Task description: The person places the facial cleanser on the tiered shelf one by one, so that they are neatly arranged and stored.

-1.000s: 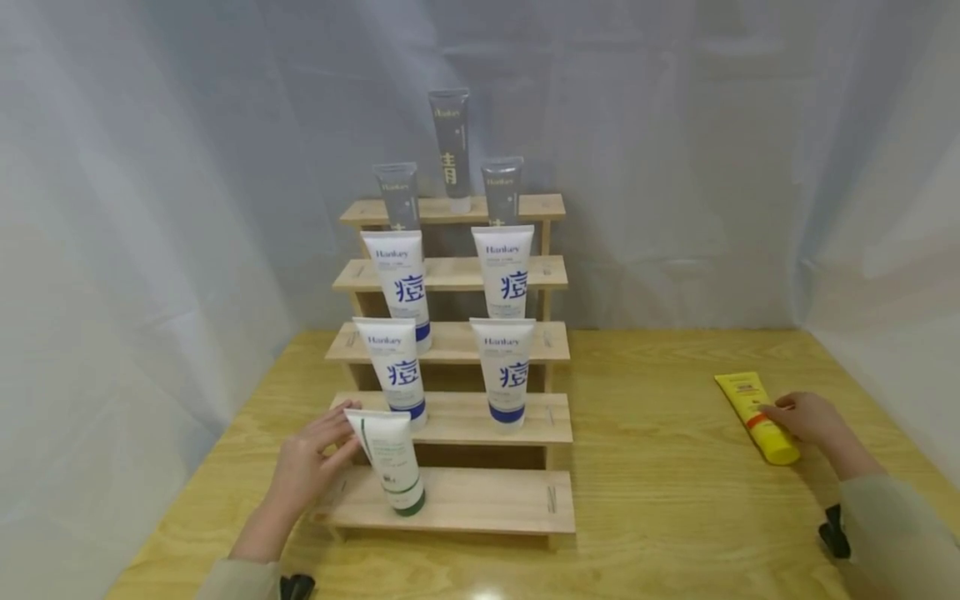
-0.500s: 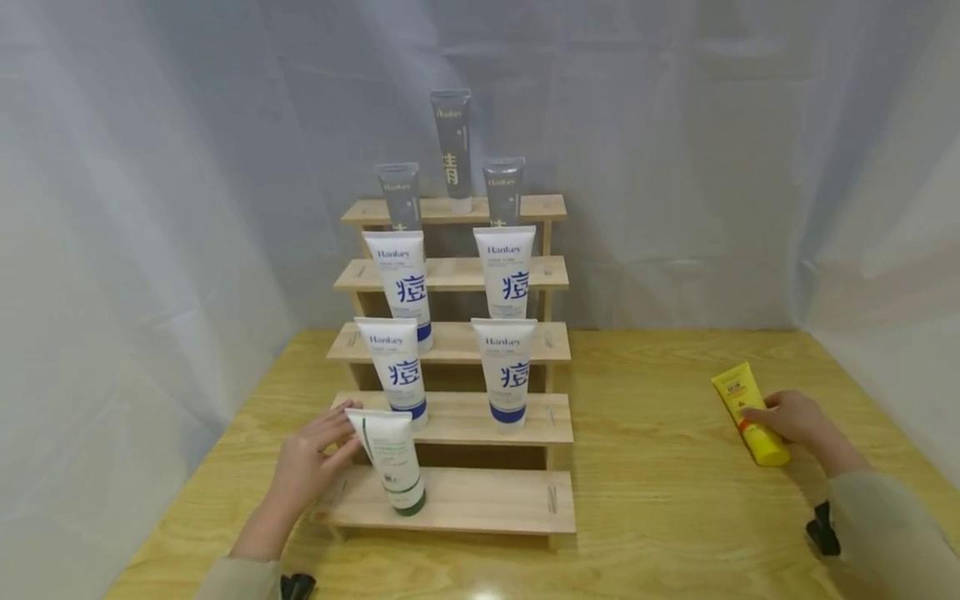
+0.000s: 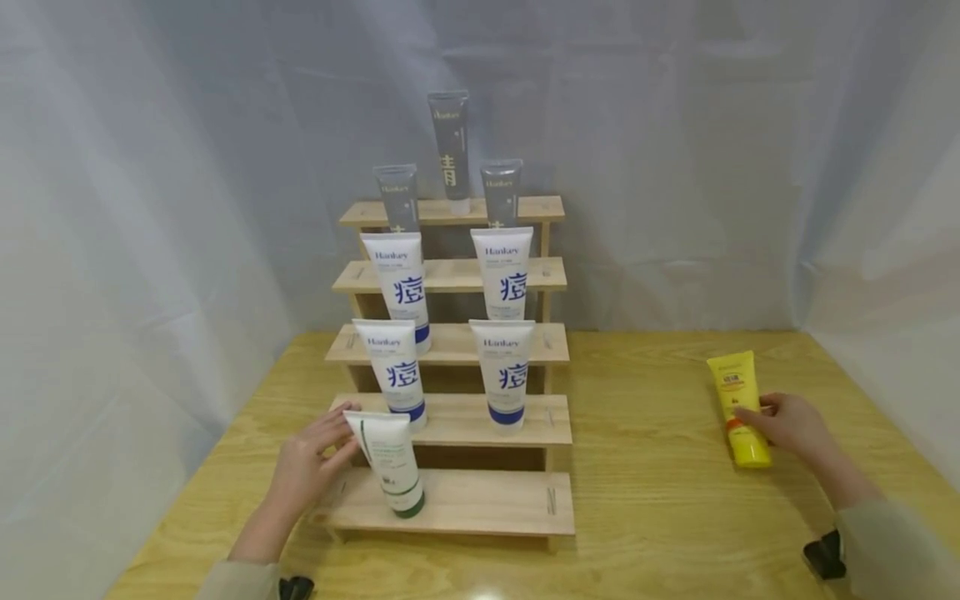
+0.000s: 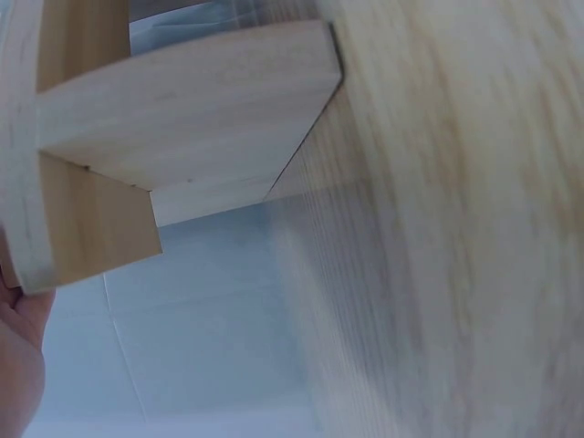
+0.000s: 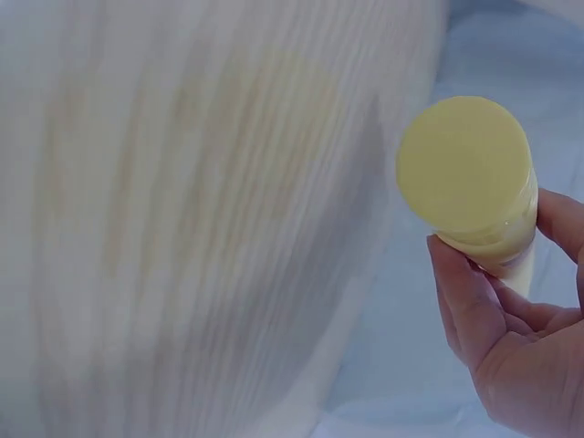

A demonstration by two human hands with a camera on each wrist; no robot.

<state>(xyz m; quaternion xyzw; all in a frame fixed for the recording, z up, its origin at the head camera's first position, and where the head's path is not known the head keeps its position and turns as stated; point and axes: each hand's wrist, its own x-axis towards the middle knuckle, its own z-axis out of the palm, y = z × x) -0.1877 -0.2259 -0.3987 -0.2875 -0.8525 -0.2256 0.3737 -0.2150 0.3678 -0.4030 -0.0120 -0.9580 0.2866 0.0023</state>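
In the head view my right hand (image 3: 791,425) pinches a yellow squeeze tube (image 3: 738,400) between thumb and fingers, to the right of the stepped wooden stand (image 3: 495,504). The right wrist view shows the tube's round yellow cap (image 5: 465,164) facing the camera, with fingers (image 5: 470,297) around the body. My left hand (image 3: 307,454) is at the left end of the lowest step, fingers fairly straight, right at the edge of a white tube with green stripes (image 3: 390,458). That tube stands on its green cap. In the left wrist view, the step hides most of the left hand (image 4: 18,365).
Several white tubes with blue lettering, such as one at the right (image 3: 502,367), stand in pairs on the middle steps. Grey tubes (image 3: 450,146) stand on the upper ones. The wooden table (image 3: 660,517) is enclosed by pale cloth (image 3: 675,167) at the back and sides.
My right hand has lifted the yellow tube and turned it more upright, shifting it slightly left. My left hand and the white and green tube have stayed in place.
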